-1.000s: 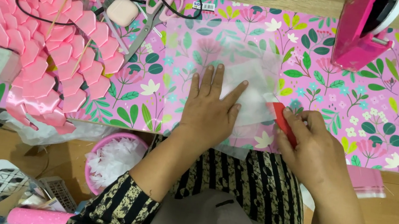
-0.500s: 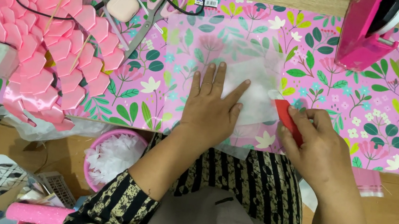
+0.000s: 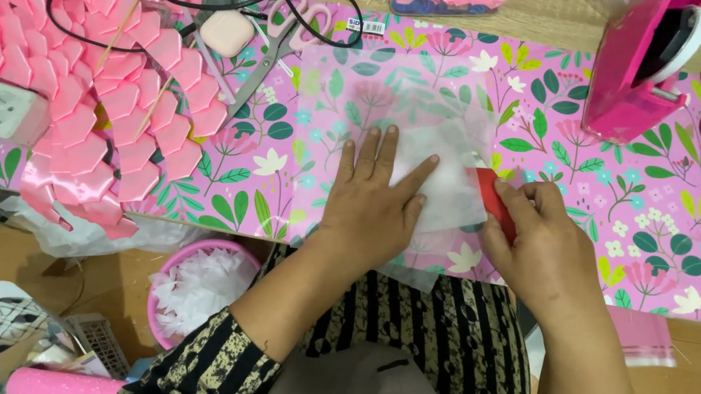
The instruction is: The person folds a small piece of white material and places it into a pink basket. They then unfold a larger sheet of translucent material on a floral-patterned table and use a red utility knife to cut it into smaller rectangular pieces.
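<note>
Hands [image 3: 372, 205] flank white sheet [image 3: 446, 179].

A thin, translucent white sheet of plastic film [image 3: 446, 179] lies flat on the pink floral wrapping paper [image 3: 297, 180] that covers the desk, near its front edge. Its surface looks slightly crinkled and its left part is pressed down under the left hand [image 3: 371, 198]. A small red flat-sided tool [image 3: 495, 203] sits at the sheet's right edge, tilted, gripped in the right hand [image 3: 546, 249].

Left hand [image 3: 368, 204] flat on white sheet [image 3: 446, 179].
</note>
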